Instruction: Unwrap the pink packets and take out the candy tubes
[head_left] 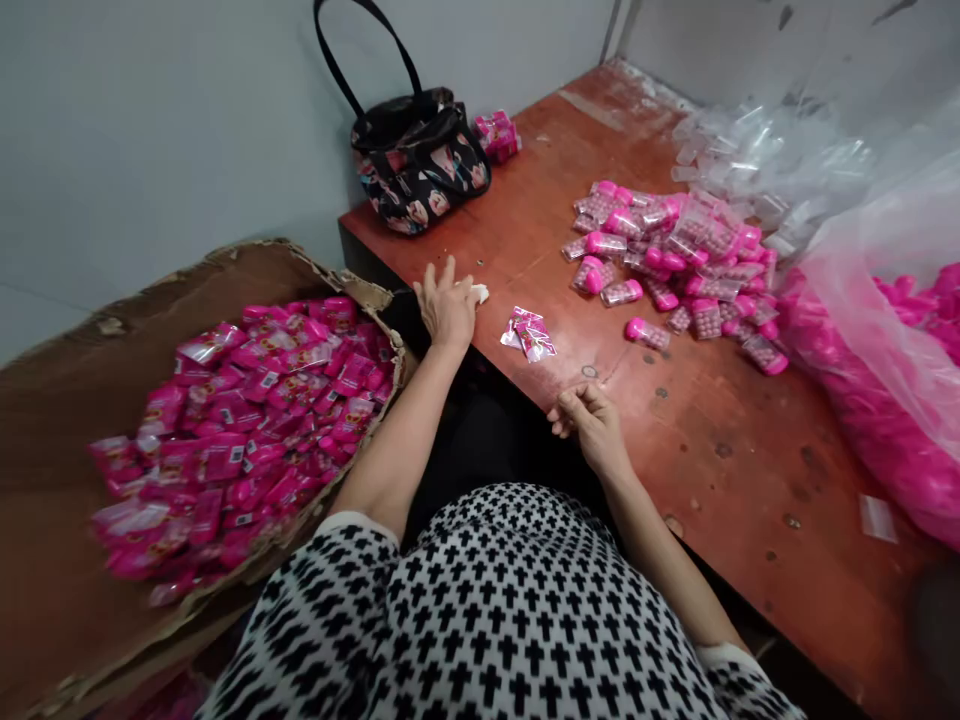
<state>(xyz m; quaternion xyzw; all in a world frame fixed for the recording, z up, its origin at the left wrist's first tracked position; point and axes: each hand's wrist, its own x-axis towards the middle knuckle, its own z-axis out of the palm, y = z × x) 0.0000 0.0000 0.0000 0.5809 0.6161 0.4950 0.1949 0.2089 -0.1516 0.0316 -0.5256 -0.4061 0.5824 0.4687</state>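
Note:
My left hand (448,308) lies at the table's left edge with its fingers spread. A small crumpled white scrap (481,293), perhaps tissue, pokes out beside it; how much lies beneath the hand is hidden. Near the front edge my right hand (590,422) is closed, thumb against curled fingers, and whatever they may hold does not show. Between the hands, pink printed sachets (534,338) overlap on the tabletop. Farther right lies a pile of small clear bottles with pink caps (675,240), filled with little pale pink balls. One such bottle (647,333) lies apart from the pile.
At left a large open cardboard box (300,262) holds many pink wrapped packs (255,430). A floral black handbag (420,160) stands at the back of the reddish table (750,540). Clear empty bottles (780,165) and a bag of pink caps (862,370) occupy the right.

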